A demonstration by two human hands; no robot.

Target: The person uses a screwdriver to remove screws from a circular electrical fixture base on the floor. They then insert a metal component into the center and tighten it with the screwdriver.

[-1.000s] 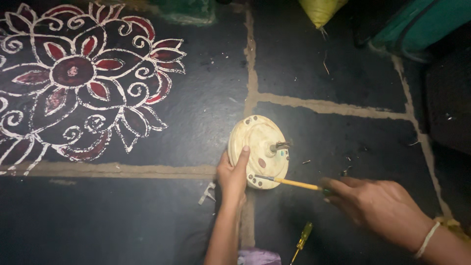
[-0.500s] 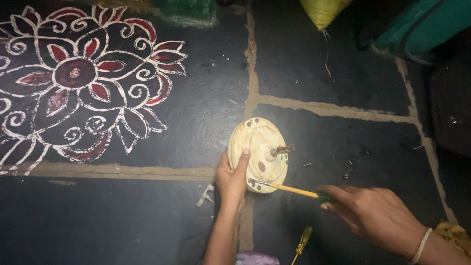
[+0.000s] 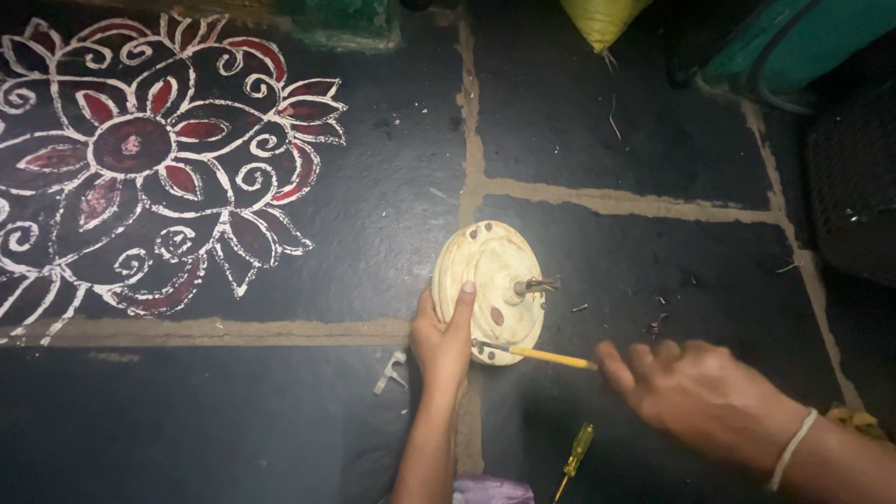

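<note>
Left hand: the left hand sits at lower centre of the frame, forearm rising from the bottom edge; its thumb lies flat on the face of the cream round metal motor housing and its fingers wrap the near left rim, so it is clenched on that housing.

Right hand: the right hand reaches in from the lower right, a pale band at the wrist; its fingertips close around the end of the thin yellow-handled tool; it grasps that handle, though blur hides exactly how the fingers lie.

Housing: just right of centre, resting on the dark stone floor across a pale mortar joint; a short dark shaft sticks out of its middle toward the right.

Tool: nearly level, its tip touching the lower edge of the housing, its handle running right into the hand.

Floor nearby: a yellow-handled screwdriver lies at bottom centre, apart from both hands; a small pale metal bracket lies just left of the left wrist; small dark bits are scattered right of the housing.

Upper left: a white and red painted floral pattern on the floor.

Upper right: a yellow sack and a green bag at the top edge.
</note>
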